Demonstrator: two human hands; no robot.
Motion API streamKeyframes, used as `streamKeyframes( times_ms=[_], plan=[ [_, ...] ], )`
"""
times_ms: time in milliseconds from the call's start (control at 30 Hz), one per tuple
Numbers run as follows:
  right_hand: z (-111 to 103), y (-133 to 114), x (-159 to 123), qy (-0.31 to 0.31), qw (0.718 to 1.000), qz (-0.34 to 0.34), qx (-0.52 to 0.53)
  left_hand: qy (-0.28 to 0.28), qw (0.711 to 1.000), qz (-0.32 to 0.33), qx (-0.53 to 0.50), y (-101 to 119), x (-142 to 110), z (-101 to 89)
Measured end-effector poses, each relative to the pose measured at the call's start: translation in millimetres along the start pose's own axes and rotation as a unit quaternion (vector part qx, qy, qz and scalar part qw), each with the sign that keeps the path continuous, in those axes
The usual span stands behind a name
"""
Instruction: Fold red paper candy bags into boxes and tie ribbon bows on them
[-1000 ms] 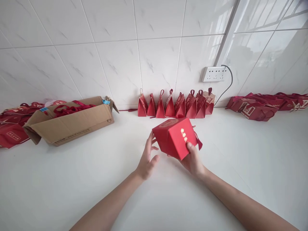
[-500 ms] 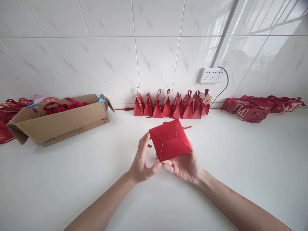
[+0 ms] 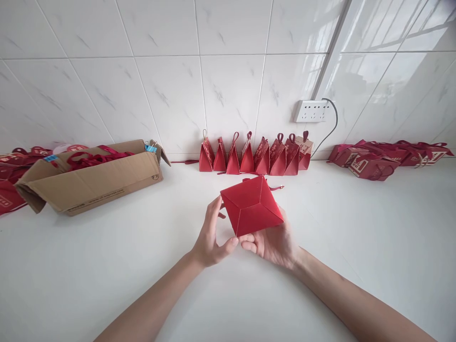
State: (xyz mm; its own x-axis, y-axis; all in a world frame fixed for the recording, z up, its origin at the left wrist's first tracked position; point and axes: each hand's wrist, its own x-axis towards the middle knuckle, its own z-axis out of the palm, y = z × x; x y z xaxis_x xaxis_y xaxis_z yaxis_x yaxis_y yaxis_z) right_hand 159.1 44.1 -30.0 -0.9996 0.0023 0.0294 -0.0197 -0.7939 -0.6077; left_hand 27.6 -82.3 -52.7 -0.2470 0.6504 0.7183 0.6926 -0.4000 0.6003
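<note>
Both my hands hold a small red paper gift box point(image 3: 252, 205) above the white counter, its folded bottom turned up towards me. My left hand point(image 3: 213, 235) pinches the box's left edge and lower corner with fingers and thumb. My right hand point(image 3: 273, 243) cradles it from below, palm up, fingers curled under the near corner. A red ribbon handle trails out behind the box.
Several finished red boxes with loop handles point(image 3: 254, 156) line the tiled wall behind. A brown cardboard carton point(image 3: 90, 178) with red ribbons lies at the left. Flat red box blanks are piled at far left point(image 3: 10, 166) and right point(image 3: 384, 156). A socket strip point(image 3: 313, 110) hangs on the wall.
The box was turned over from its gold-printed side to its folded bottom. My right hand moved from gripping its near side to cradling it underneath; my left closed onto its edge.
</note>
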Motion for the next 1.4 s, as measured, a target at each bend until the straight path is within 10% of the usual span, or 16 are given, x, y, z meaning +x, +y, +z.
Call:
streamKeyframes(
  times_ms=[667, 1400],
  plan=[
    [-4.3, -1.4, 0.8, 0.003, 1.000, 0.007, -0.006, -0.011, 1.000, 0.018, 0.015, -11.8, 1.6, -2.0],
    [-14.9, 0.8, 13.0, 0.040, 0.997, 0.021, -0.070, -0.041, 0.992, -0.116, 0.042, -13.4, -0.5, -13.2]
  ],
)
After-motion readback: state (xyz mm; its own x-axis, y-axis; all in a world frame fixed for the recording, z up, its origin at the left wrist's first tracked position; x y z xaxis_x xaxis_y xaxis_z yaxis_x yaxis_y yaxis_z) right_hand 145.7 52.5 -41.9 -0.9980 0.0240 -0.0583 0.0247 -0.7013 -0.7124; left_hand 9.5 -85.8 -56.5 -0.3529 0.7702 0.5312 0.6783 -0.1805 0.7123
